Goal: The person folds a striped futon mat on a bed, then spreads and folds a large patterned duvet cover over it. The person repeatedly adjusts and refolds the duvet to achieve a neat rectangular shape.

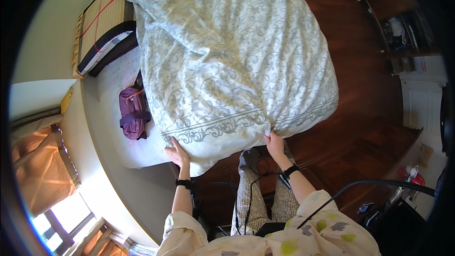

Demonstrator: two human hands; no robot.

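Note:
A large white duvet (222,66) with a grey scroll and floral pattern spreads over the bed in front of me. Its near end carries a darker scroll border. My left hand (177,154) is closed on the duvet's near left edge, thumb on top and the other fingers mostly hidden. Further right, my right hand (275,144) pinches the same near edge, where a small fold of fabric bunches up. Creases run through the cloth between the two hands. Each wrist wears a black band.
A purple bag (134,114) lies on the pale bed sheet (111,90) left of the duvet. Behind it stands a striped mattress or cushion (102,28). Dark wooden flooring (360,90) stretches right. A black cable (369,181) crosses at lower right; other thin cables hang by my legs.

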